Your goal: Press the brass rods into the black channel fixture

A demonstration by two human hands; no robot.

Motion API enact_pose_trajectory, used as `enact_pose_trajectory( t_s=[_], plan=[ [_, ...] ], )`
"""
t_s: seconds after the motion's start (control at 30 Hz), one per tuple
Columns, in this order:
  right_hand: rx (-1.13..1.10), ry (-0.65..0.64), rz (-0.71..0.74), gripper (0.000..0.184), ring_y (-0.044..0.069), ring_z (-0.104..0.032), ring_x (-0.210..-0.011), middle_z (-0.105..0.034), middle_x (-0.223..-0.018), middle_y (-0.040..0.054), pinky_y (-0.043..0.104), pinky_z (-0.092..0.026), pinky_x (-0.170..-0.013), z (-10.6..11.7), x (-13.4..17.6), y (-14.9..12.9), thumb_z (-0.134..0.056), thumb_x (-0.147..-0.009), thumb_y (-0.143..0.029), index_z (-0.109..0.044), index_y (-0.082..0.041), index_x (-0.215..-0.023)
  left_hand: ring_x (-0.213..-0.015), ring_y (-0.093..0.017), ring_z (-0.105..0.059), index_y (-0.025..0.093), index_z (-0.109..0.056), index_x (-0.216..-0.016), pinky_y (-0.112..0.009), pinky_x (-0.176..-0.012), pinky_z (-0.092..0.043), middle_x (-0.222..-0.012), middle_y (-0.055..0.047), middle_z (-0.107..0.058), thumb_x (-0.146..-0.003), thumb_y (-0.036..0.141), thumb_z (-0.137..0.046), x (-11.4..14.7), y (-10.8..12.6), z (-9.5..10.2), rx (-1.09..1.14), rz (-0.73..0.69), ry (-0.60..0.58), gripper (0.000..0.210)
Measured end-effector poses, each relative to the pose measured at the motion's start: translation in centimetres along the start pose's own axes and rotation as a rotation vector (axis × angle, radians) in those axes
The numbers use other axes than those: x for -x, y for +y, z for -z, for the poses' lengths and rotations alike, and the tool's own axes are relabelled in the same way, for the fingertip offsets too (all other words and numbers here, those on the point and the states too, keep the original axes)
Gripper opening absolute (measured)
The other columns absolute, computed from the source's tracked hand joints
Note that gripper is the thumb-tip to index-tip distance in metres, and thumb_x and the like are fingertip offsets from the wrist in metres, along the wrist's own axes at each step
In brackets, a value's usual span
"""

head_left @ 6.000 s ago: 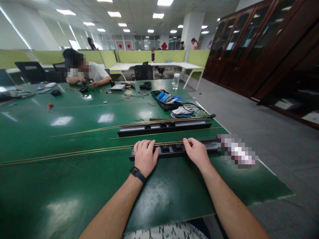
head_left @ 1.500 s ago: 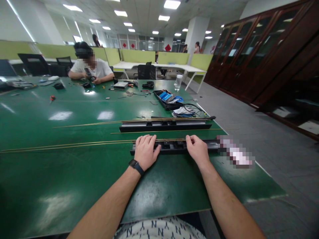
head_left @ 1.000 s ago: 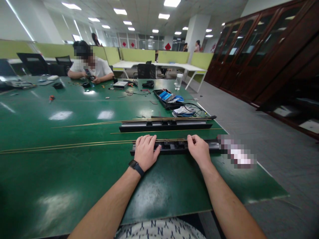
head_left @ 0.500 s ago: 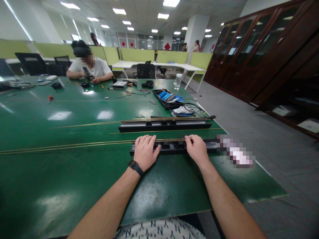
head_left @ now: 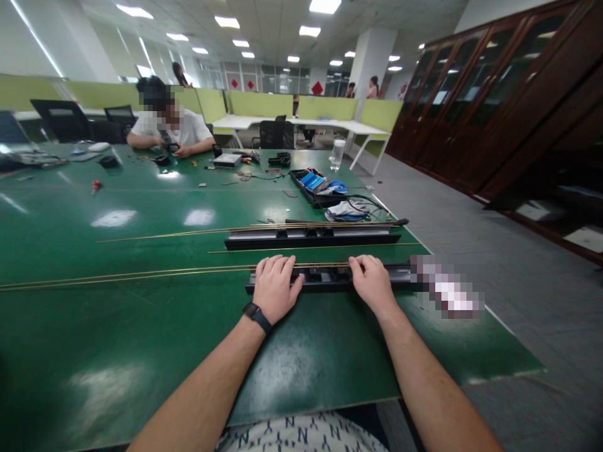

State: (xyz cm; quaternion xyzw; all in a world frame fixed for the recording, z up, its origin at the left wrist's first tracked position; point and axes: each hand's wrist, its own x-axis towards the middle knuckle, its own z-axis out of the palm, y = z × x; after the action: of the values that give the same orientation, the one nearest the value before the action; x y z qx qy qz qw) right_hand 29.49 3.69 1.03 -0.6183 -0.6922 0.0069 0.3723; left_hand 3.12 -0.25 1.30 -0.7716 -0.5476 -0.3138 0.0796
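A long black rail (head_left: pixel 327 287) with a silvery channel lies crosswise on the green table in front of me. Two thin brass-coloured rods (head_left: pixel 141 275) run along its far side and stretch out far to the left. My left hand (head_left: pixel 276 287) rests over the rail's left part, fingers extended across the rods and thumb apart. Toward the rail's right part, my right hand (head_left: pixel 372 282) has its thumb and forefinger pinched at the rods. What lies under both palms is hidden.
A second black rail (head_left: pixel 311 241) with more thin rods lies just beyond. Farther back are a black tray (head_left: pixel 313 198) with blue items, gloves (head_left: pixel 347 210) and a clear cup (head_left: pixel 336 156). A blurred-out item (head_left: pixel 447 289) sits at the right edge. A person (head_left: pixel 172 129) sits across the table.
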Motion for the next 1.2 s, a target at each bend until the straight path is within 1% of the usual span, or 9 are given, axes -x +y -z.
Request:
enact_pose_trajectory(
  t_s=[0.2,0.4,0.77,1.03,1.2],
  plan=[
    [0.0,-0.003,-0.017,0.036,0.023,-0.056,-0.084,-0.067,-0.084,0.0078,0.036,-0.041,-0.079,0.14,0.06,-0.11,-0.044,-0.099,-0.045,-0.059,-0.023,-0.075,-0.126,-0.03,-0.057,0.019,-0.06,-0.134,-0.05,-0.111,-0.035,-0.124,-0.013,-0.07,-0.098,0.04,-0.054,0.01,0.03,-0.01,-0.001,-0.005,-0.005,0.042],
    [-0.017,-0.021,0.003,0.035,0.024,-0.057,-0.088,-0.07,-0.087,0.0074,0.037,-0.042,-0.083,0.23,0.14,-0.59,-0.046,-0.098,-0.045,-0.063,-0.023,-0.078,-0.125,-0.031,-0.058,0.02,-0.06,-0.134,-0.05,-0.11,-0.036,-0.124,-0.013,-0.07,-0.098,0.039,-0.055,0.03,-0.01,-0.05,-0.002,-0.003,0.003,0.042],
    [-0.045,-0.07,-0.02,0.033,0.024,-0.059,-0.09,-0.07,-0.086,0.0073,0.037,-0.042,-0.084,0.06,-0.03,0.08,-0.046,-0.097,-0.043,-0.064,-0.023,-0.078,-0.126,-0.031,-0.057,0.018,-0.06,-0.134,-0.05,-0.111,-0.035,-0.124,-0.013,-0.07,-0.098,0.04,-0.054,0.05,-0.03,-0.02,-0.01,-0.006,-0.005,0.042],
    [-0.026,-0.062,-0.026,0.033,0.024,-0.057,-0.089,-0.07,-0.087,0.0072,0.037,-0.041,-0.083,0.23,-0.09,-0.01,-0.045,-0.098,-0.042,-0.061,-0.023,-0.076,-0.126,-0.031,-0.057,0.019,-0.06,-0.134,-0.05,-0.11,-0.036,-0.124,-0.013,-0.07,-0.098,0.039,-0.054,0.06,-0.01,-0.03,-0.003,-0.008,0.002,0.041],
    [-0.019,-0.053,-0.027,0.035,0.023,-0.056,-0.086,-0.068,-0.083,0.006,0.036,-0.04,-0.082,0.3,0.02,-0.12,-0.046,-0.098,-0.046,-0.06,-0.024,-0.074,-0.126,-0.031,-0.057,0.02,-0.06,-0.134,-0.05,-0.11,-0.035,-0.124,-0.013,-0.07,-0.099,0.039,-0.053,0.05,0.0,-0.04,-0.001,-0.005,0.001,0.041]
  ],
)
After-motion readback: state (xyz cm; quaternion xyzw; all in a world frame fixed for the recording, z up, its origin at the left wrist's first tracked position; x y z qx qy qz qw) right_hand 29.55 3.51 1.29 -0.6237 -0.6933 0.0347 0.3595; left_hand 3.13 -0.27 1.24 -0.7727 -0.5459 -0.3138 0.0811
